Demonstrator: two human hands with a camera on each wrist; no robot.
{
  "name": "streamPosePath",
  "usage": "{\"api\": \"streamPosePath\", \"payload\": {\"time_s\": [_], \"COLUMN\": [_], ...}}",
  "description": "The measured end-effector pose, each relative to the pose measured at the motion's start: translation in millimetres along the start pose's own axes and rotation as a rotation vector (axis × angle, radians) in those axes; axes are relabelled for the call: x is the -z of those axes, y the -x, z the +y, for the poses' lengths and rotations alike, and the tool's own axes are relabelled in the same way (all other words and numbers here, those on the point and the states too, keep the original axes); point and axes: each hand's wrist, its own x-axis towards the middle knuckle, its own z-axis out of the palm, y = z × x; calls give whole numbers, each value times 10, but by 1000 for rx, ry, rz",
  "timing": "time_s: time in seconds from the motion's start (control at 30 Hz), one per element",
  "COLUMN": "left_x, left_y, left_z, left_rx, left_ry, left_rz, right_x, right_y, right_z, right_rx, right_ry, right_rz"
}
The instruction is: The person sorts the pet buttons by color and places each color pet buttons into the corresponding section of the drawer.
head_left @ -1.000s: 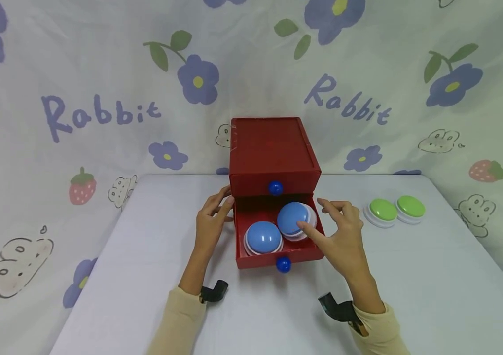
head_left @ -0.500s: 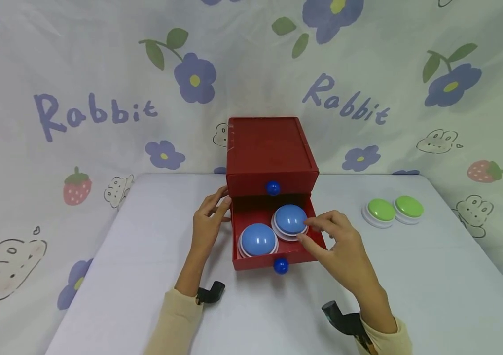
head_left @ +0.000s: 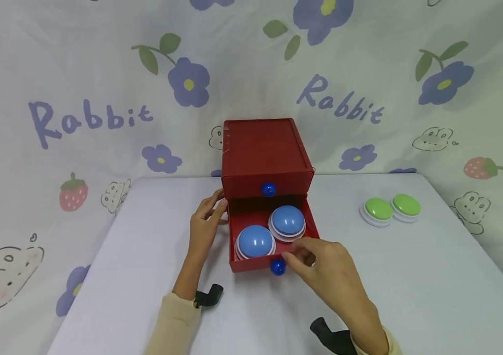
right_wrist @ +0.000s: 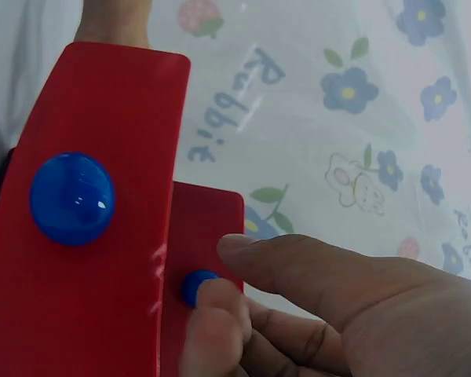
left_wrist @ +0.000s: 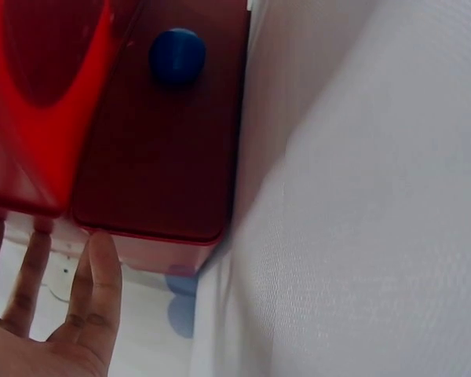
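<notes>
In the head view a red two-drawer box (head_left: 265, 148) has its lower drawer (head_left: 251, 265) pulled out. Two blue dome push buttons with white bases lie inside, one (head_left: 255, 241) at front left, the other (head_left: 288, 220) behind it to the right. My left hand (head_left: 204, 224) rests its extended fingers along the box's left side; the left wrist view shows the thumb (left_wrist: 104, 259) at the front corner. My right hand (head_left: 324, 268) hovers at the drawer's front rim, just right of its blue knob (head_left: 278, 267), fingers loosely bent and holding nothing.
Two green push buttons, a nearer one (head_left: 377, 209) and a farther one (head_left: 407, 205), stand side by side on the white table (head_left: 411, 286) to the right. The upper drawer is closed, with its own blue knob (head_left: 269, 190). A patterned cloth (head_left: 251, 74) hangs behind.
The rear blue button, tilted under my right thumb a second ago, now sits flat in the drawer. My right hand has let go and moved toward me to the front rim. The left hand stays put.
</notes>
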Motion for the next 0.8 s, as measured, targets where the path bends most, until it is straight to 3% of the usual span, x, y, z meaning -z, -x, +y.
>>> {"api": "streamPosePath", "payload": {"time_s": [0.07,0.2,0.3,0.6,0.8], "left_x": [0,4,4,-21,-20], "left_y": [8,1,-6,-6,64], "left_z": [-6,-26,-33,2,245], "left_rx": [3,-4,-15,-4,19], "left_ry": [-2,-12,9,43,16], "left_rz": [-2,0,4,3,-7], "right_x": [1,-70,-151,-226,-289], "right_y": [3,-21,-58,-119,-160], "right_z": [25,86,131,206,235], "right_rx": [-10,-23,8,64,61], "right_ry": [-18,-40,-66,-126,-167], "right_rz": [-50,-238,-298,-286,-264]}}
